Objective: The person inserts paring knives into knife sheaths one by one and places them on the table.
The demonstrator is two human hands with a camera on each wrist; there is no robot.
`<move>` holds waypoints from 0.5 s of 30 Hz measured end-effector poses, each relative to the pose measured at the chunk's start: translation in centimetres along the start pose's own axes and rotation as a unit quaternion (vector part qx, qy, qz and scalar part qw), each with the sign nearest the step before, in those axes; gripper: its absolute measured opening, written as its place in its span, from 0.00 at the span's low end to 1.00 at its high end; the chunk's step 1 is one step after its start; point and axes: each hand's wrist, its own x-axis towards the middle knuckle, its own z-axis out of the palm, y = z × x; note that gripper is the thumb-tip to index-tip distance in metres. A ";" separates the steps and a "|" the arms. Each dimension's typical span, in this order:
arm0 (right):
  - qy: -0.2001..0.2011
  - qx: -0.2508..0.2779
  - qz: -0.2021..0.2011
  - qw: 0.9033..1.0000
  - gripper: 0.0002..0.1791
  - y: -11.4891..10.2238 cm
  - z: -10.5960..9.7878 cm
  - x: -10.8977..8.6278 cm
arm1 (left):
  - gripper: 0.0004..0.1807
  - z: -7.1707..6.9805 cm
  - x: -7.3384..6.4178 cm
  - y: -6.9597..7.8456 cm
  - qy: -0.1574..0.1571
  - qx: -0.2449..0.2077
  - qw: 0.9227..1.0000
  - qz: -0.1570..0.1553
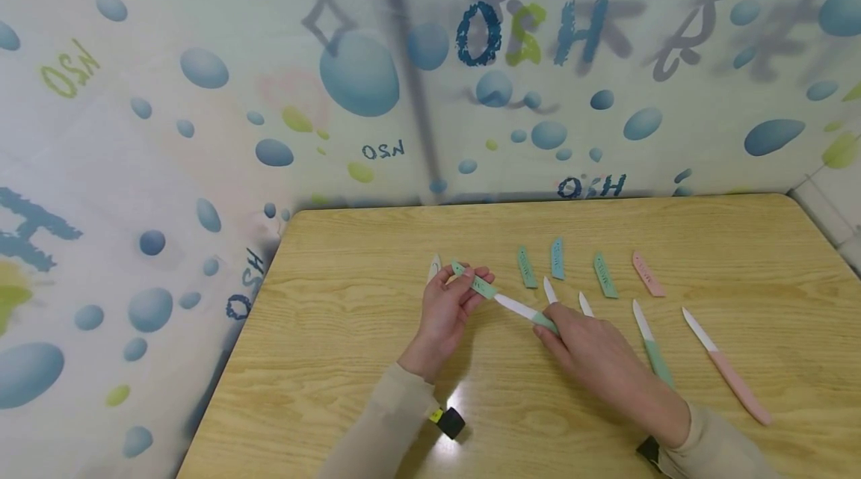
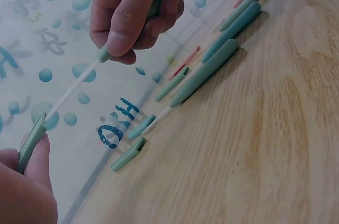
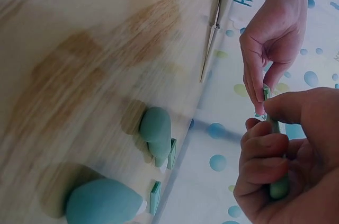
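Observation:
My left hand (image 1: 447, 307) pinches a green blade cover (image 1: 483, 286) between thumb and fingers, its open end facing right. A knife with a white blade (image 1: 516, 306) and a green handle (image 2: 103, 54) is in my right hand (image 1: 592, 348), whose fingers curl round the handle. In the head and left wrist views the blade's tip is right at the mouth of the cover. Both are held above the table. Most of the handle is hidden inside the right hand. Behind the left hand lies a slim white object (image 1: 434, 266), partly covered by the fingers.
Beyond the hands on the wooden table (image 1: 323, 300) lie loose covers: two green, one blue (image 1: 557, 258), one pink (image 1: 648, 273). Nearer lie several knives, including a green-handled one (image 1: 658, 363) and a pink-handled one (image 1: 740, 385). A patterned curtain (image 1: 430, 128) hangs behind the table.

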 end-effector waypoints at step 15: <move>-0.017 0.008 0.005 1.000 0.06 -0.3 -0.1 -0.1 | 0.07 0.4 -0.2 -0.9 0.012 0.019 1.000 0.018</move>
